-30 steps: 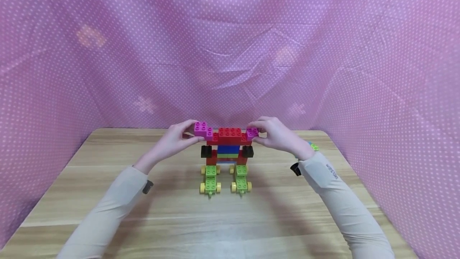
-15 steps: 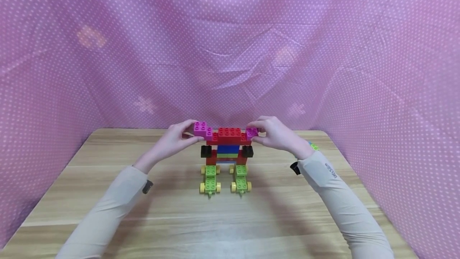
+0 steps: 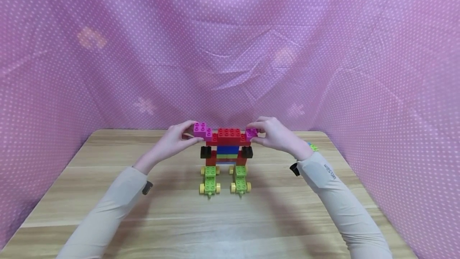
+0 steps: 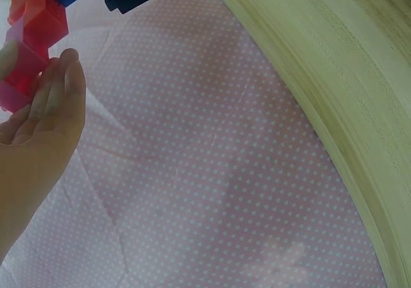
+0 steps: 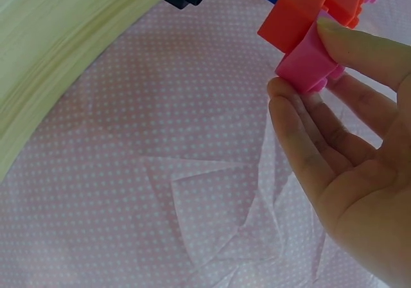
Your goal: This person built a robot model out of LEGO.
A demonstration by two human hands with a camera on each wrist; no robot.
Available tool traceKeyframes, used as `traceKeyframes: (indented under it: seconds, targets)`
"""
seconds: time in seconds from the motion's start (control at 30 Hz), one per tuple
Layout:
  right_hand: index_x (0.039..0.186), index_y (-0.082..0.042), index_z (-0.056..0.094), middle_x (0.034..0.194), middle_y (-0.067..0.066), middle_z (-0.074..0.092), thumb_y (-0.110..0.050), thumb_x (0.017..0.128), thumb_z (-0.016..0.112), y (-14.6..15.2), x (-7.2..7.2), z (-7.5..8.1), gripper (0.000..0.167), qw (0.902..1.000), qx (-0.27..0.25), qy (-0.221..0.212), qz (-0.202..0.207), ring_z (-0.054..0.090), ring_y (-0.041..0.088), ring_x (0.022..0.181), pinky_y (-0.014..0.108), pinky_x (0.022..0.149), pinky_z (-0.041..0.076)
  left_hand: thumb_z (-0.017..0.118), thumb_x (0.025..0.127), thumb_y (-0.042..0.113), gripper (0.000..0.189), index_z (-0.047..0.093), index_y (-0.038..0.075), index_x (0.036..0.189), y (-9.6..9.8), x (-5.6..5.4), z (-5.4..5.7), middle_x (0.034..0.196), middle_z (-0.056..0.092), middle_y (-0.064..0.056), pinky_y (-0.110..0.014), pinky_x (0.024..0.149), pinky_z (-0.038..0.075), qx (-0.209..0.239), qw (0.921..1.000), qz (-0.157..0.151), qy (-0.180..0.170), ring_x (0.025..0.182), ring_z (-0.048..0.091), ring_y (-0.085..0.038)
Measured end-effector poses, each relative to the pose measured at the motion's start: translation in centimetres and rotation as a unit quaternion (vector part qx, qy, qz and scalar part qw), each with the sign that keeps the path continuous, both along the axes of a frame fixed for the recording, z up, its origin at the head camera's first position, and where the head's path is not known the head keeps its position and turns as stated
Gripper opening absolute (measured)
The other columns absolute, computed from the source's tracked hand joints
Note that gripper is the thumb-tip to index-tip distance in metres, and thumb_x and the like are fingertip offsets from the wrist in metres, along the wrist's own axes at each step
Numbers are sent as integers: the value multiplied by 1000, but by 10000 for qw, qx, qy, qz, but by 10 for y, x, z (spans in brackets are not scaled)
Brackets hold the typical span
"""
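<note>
A figure of toy building bricks stands upright in the middle of the table. Its top is a wide red brick (image 3: 229,132), above a blue brick (image 3: 227,150), with a black brick (image 3: 205,152) out at each side. Two green wheeled bases (image 3: 210,181) with yellow wheels carry it. On the left, stepped pink bricks (image 3: 199,128) join the red shoulder, and my left hand (image 3: 177,137) pinches them between thumb and fingers. My right hand (image 3: 274,134) pinches a single pink brick (image 5: 307,62) on the right shoulder, where it touches the red one.
A small green and blue brick piece (image 3: 314,147) lies at the right, partly behind my right wrist. Pink dotted cloth (image 3: 230,51) hangs around the back and sides of the wooden table (image 3: 172,227).
</note>
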State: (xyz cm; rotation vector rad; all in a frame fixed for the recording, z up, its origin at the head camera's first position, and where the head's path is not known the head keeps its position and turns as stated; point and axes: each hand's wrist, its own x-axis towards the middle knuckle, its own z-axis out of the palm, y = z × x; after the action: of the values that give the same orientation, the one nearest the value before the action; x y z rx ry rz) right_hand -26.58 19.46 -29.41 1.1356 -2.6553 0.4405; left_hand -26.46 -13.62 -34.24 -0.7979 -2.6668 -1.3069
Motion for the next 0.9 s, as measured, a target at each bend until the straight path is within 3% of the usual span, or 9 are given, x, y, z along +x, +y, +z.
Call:
traceKeyframes:
  seconds: [0.43, 0.73, 0.9]
  targets:
    - [124, -5, 66, 116, 10, 70, -13, 86, 77, 7, 7, -9, 40, 9993, -366, -102, 11, 67, 23, 103, 38, 91, 60, 71, 91, 18, 45, 57, 4, 131, -1, 0, -3, 114, 70, -15, -33, 90, 61, 78, 9999, -21, -82, 102, 70, -28]
    - [125, -2, 65, 113, 15, 70, -11, 86, 77, 25, 11, -15, 42, 9958, -875, 247, 67, 68, 28, 99, 40, 87, 60, 71, 91, 20, 44, 58, 7, 131, -3, -1, -4, 115, 70, -14, -34, 89, 61, 72, 9999, 21, -114, 102, 70, -26]
    - [122, -1, 66, 109, 16, 70, -10, 85, 77, 47, 13, -20, 39, 9941, -938, 493, -225, 68, 30, 96, 43, 83, 61, 71, 92, 19, 44, 58, 6, 131, -2, -2, -3, 115, 70, -14, -33, 88, 61, 68, 9999, -9, -96, 102, 69, -27]
